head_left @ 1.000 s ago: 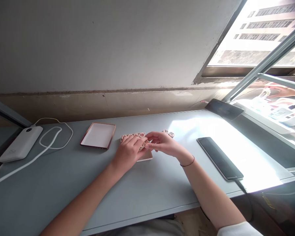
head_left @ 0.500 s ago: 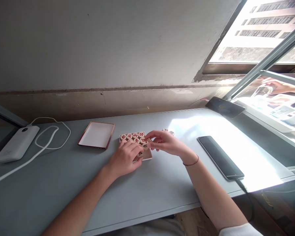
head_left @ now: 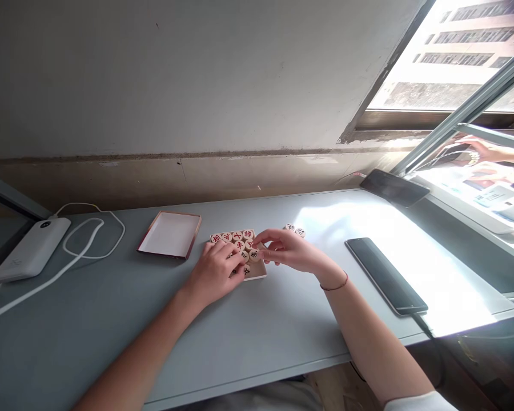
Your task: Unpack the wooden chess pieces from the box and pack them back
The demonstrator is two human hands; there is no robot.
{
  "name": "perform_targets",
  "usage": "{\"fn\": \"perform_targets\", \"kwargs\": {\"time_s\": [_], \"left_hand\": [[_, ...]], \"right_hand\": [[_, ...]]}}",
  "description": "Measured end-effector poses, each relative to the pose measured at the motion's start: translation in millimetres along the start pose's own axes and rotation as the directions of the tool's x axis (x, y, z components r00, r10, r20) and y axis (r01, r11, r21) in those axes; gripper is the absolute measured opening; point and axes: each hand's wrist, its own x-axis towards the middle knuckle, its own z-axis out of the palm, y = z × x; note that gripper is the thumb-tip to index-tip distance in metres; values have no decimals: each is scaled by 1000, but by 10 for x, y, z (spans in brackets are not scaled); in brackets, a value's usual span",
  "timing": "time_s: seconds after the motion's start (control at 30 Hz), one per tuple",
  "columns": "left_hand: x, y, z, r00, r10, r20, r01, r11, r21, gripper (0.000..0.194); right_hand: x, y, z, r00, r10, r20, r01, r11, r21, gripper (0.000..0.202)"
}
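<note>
Head view: left hand (head_left: pixel 216 267) curls over discs (head_left: pixel 240 245) in the box (head_left: pixel 257 277), right hand (head_left: pixel 289 249) at their edge, pinch unclear for both; likely light, hard, best gripped by rims

White sleeve (head_left: pixel 416 402), thin reddish wrist cord (head_left: pixel 334 289)

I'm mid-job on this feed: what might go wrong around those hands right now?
Two round pieces lie outside the box, just beyond the right hand; a sideways brush could scatter them.

Both hands crowd the box, so the left hand might nudge pieces inside out of line.

The phone's cable crosses the table's edge; a snag could drag the phone.
</note>
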Motion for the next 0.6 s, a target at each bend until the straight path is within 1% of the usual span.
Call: {"fn": "perform_targets", "kwargs": {"time_s": [0.13, 0.2, 0.27, 0.33, 0.43, 0.53, 0.6], "left_hand": [[-3, 13, -6, 999, -15, 36, 14, 1000, 17, 12], [1, 10, -19, 1000, -11, 28, 12, 1000, -3, 13], [11, -4, -41, 1000, -17, 4, 17, 1000, -21, 15], [22, -32, -69, 999, -44, -26, 44, 999, -26, 15], [28, -87, -93, 994, -95, -57, 95, 995, -10, 16], [22, -125, -81, 991, -119, -64, 119, 993, -2, 16], [18, -131, -63, 991, -120, -60, 120, 993, -7, 16]], "right_hand": [[4, 15, -6, 1000, 14, 7, -13, 999, -39, 32], [-3, 17, 0, 1000, 8, 7, -8, 997, -83, 31], [-20, 4, 26, 1000, -23, 0, 23, 987, -157, 27], [-44, -25, 79, 997, -72, 4, 71, 968, -240, 25], [-78, -75, 195, 991, -135, 12, 131, 925, -357, 27], [-82, -99, 316, 989, -150, -5, 130, 870, -477, 24], [-72, -100, 376, 989, -147, -3, 124, 843, -523, 20]]}}
